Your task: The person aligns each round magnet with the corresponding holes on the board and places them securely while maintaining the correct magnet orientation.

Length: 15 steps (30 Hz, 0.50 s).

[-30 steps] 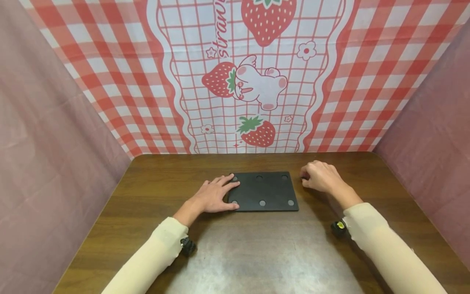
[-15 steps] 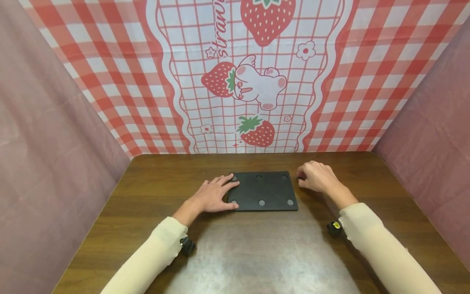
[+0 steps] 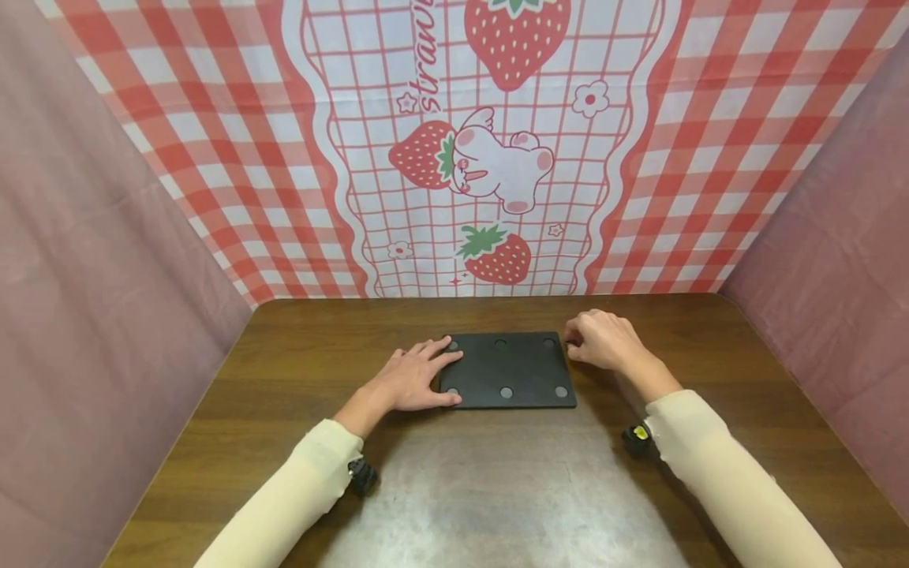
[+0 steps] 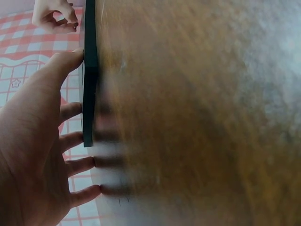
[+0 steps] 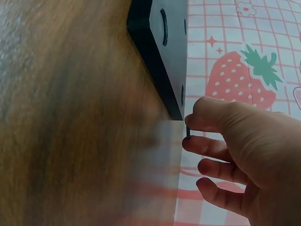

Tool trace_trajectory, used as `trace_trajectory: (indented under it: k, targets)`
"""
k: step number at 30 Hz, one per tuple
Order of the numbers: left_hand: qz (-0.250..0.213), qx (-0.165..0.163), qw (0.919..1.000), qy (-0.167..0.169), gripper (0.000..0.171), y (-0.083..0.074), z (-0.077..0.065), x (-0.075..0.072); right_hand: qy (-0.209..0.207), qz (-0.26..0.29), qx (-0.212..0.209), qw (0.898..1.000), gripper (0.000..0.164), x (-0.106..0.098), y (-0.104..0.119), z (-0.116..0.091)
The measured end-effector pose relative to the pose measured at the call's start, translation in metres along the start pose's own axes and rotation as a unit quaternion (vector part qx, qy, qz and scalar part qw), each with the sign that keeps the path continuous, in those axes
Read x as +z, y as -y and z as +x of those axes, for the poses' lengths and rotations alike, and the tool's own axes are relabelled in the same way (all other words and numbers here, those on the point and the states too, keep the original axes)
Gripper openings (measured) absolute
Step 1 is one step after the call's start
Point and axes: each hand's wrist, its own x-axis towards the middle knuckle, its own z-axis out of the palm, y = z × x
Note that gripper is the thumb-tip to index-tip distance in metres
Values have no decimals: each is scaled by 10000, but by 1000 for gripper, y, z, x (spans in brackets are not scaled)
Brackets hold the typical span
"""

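A black rectangular board (image 3: 507,367) lies flat on the table, with several round grey spots or recesses along its two long sides. My left hand (image 3: 410,380) rests with spread, straight fingers on the board's left end; in the left wrist view the thumb lies at the board's edge (image 4: 89,75). Just off the board's right end, my right hand (image 3: 604,341) pinches a small thin dark piece (image 5: 188,132) between thumb and index finger. The piece shows almost edge-on, mostly hidden by the fingertips, beside the board's corner. Its other fingers are bent loosely.
The brown wooden table (image 3: 469,489) reaches back to a red-and-white checked cloth (image 3: 234,158) with strawberry prints. Pinkish curtains (image 3: 92,315) hang at both sides. Small black devices (image 3: 364,476) sit at both wrists.
My right hand has moved left with the small dark piece, right up to the board's right end. The left hand and the board have stayed in place.
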Motion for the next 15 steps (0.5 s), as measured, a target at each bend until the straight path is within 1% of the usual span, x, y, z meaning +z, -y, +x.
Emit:
trace_trajectory:
  k: [7, 15]
  targets:
    - [44, -14, 10000, -7, 86, 1, 0, 0, -1, -45, -101, 9999, 7, 1, 3, 4]
    - [67, -31, 10000, -7, 87, 1, 1, 1, 106, -21, -43, 9999, 14, 1, 10, 8]
